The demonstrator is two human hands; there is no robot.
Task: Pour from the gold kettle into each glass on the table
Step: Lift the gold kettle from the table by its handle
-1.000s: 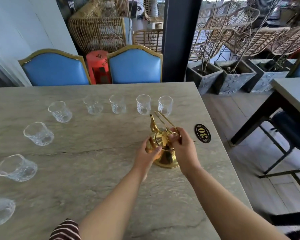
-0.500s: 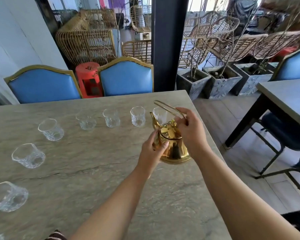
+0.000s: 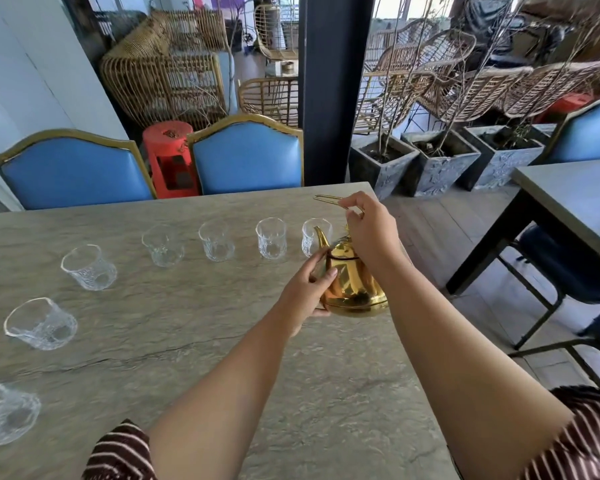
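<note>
The gold kettle (image 3: 352, 287) hangs above the stone table (image 3: 194, 341), its spout pointing at the rightmost glass (image 3: 310, 235). My right hand (image 3: 371, 232) grips the wire handle from above. My left hand (image 3: 307, 292) is pressed against the kettle's left side. Several clear empty glasses stand in a curved row: three to the left of the rightmost glass in the far row (image 3: 271, 237) (image 3: 216, 240) (image 3: 163, 244), then others down the left side (image 3: 89, 266) (image 3: 41, 323) (image 3: 6, 412).
Two blue chairs (image 3: 246, 157) and a red stool (image 3: 168, 157) stand behind the table's far edge. A dark pillar (image 3: 333, 84), grey planters (image 3: 437, 164) and wicker chairs are beyond. A second table (image 3: 575, 192) with a dark chair is to the right.
The kettle has been lifted off the table and carried forward toward the rightmost glass. My right hand rose with the handle; my left hand stayed on the kettle's side.
</note>
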